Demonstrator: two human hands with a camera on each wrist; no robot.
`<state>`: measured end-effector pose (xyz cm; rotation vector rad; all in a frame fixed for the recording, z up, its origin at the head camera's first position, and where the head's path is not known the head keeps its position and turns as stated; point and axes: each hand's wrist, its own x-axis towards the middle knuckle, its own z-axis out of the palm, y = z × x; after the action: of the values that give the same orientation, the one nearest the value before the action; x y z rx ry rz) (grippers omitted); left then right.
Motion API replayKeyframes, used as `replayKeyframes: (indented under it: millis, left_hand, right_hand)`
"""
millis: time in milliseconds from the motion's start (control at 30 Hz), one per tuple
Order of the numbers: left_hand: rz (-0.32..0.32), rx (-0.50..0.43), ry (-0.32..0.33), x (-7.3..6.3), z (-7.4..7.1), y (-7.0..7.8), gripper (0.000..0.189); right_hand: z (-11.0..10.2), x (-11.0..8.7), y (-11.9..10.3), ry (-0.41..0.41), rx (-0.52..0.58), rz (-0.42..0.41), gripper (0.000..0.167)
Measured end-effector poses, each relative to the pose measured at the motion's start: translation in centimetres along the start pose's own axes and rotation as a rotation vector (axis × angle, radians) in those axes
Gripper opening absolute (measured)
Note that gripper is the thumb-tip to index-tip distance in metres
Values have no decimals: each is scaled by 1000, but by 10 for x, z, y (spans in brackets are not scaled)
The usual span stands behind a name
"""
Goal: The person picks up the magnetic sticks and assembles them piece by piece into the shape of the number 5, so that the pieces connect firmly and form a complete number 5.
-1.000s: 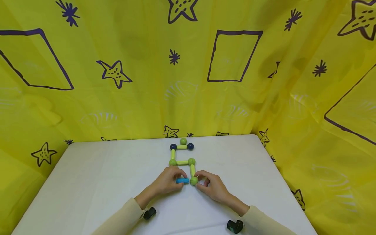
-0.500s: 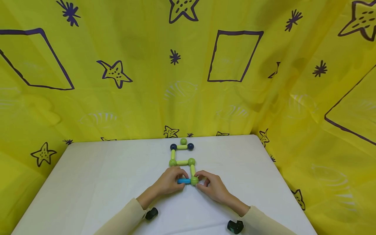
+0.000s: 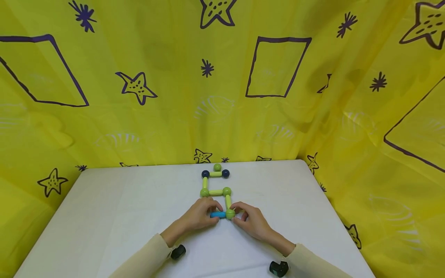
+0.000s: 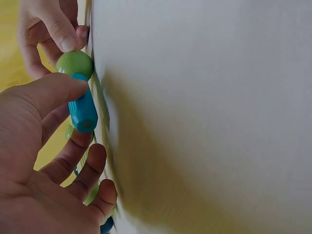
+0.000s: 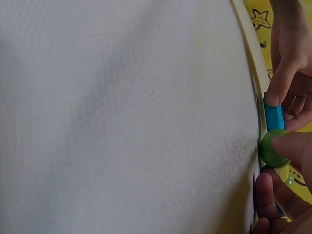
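My left hand (image 3: 199, 213) pinches a blue magnetic rod (image 4: 84, 111) between thumb and fingers. One end of the rod meets a green ball (image 3: 230, 214), which my right hand (image 3: 253, 220) pinches from the other side. From that ball a yellow-green rod (image 3: 228, 202) runs back to another green ball (image 3: 226, 191). A second yellow-green rod (image 3: 216, 192) links it leftward to a green ball (image 3: 204, 192). Behind that, an upright-running rod (image 3: 205, 182) leads to a dark blue ball (image 3: 205, 174), joined by a rod (image 3: 215, 174) to a second dark blue ball (image 3: 225, 173).
A single green ball (image 3: 217, 167) lies behind the far rod, near the table's back edge. The white-covered table (image 3: 139, 200) is enclosed by a yellow curtain (image 3: 167, 116) with star drawings. Black wrist cameras (image 3: 178, 252) hang at both sleeves.
The blue rod has moved slightly right with my left hand, closing the gap to the green ball. My right hand keeps its place on the ball.
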<state>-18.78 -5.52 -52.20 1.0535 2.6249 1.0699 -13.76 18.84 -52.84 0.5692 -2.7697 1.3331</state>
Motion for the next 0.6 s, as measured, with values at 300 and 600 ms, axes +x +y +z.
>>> replayKeyframes:
  millis: [300,600]
  left_hand:
    - [24,-54,-3,2,-22,2,26]
    - [33,25,87,17,-58,3,42]
  right_hand:
    - [1,0,2,-7,6,-3,32]
    - [0,0,0,-8,-19,-10,32]
